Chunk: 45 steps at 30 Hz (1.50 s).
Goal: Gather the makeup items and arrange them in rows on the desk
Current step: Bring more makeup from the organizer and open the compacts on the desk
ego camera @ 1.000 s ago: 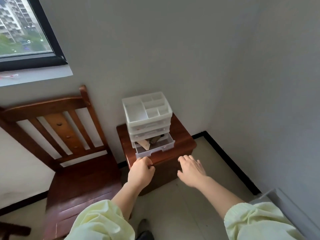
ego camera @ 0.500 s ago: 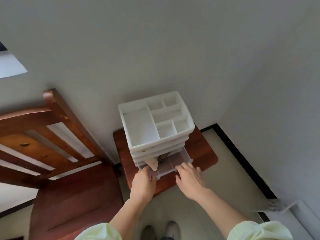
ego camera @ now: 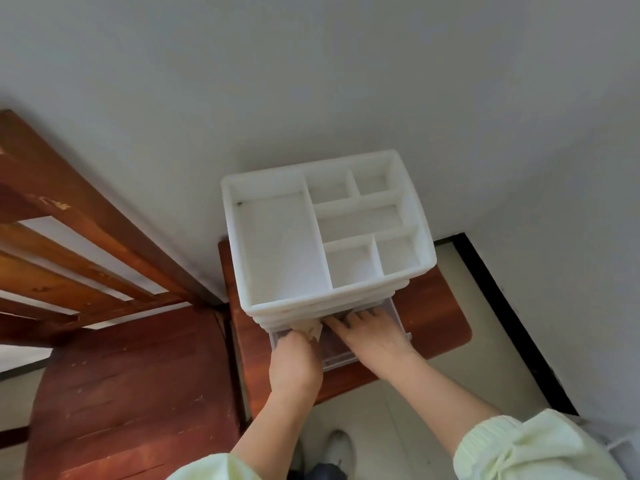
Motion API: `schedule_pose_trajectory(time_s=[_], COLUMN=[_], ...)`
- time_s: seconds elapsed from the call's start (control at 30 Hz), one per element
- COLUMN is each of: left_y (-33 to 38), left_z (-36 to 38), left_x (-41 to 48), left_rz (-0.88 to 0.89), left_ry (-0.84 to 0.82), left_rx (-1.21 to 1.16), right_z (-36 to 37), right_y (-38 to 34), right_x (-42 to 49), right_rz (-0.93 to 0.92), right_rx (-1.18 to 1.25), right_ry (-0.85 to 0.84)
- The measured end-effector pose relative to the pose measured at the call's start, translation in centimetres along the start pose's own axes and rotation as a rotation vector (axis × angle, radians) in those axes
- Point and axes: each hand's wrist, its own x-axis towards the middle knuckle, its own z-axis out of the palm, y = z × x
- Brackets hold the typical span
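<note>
Right hand (ego camera: 372, 336) now reaches flat-fingered into drawer (ego camera: 341, 360) — left hand (ego camera: 294, 358) beside beige item (ego camera: 313, 330), grip unclear.

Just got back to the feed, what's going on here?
A person is reaching into the open clear bottom drawer of a white organizer on a small wooden table. The right hand lies inside the drawer, fingers straight. The left hand curls at a beige item on the drawer's left side; whether it grips it is unclear.
</note>
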Motion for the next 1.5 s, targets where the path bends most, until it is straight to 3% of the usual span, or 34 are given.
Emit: schedule_pose_trajectory(time_s=[0.23, 0.43, 0.63, 0.93, 1.1, 1.27, 1.4, 1.5], left_y=[0.5, 0.9, 1.3, 1.3, 1.8, 0.6, 0.0, -0.3], left_z=[0.3, 0.9, 1.6, 1.5, -0.1, -1.7, -2.3, -2.6], left_x=[1.6, 1.9, 2.5, 2.4, 1.2, -0.1, -1.3, -2.0], left_rz=[-0.142, -0.275, -0.271, -0.338, -0.466, -0.542, -0.533, -0.495], left_ry=[-0.048, -0.053, 0.01, 0.013, -0.275, -0.452, -0.516, -0.524], left_rx=[-0.106, -0.31, -0.278, -0.63, -0.865, -0.969, -0.977, -1.036], right_z=[-1.0, -0.3, 0.2, 0.2, 0.3, -1.1, -2.4, -3.1], right_y=[1.4, 2.4, 1.3, 0.5, 1.1, 1.8, 2.6, 3.2], right_x=[-0.1, -1.1, -1.1, -0.3, -0.5, -1.5, -1.7, -2.0], right_rz=[-0.136, -0.027, 0.127, 0.236, 0.283, 0.179, 0.086, 0.109], right_rx=[0.036, 0.18, 0.225, 0.409, 0.428, 0.34, 0.236, 0.306], right_ry=[-0.125, -0.113, -0.128, -0.179, -0.182, -0.16, -0.172, -0.21])
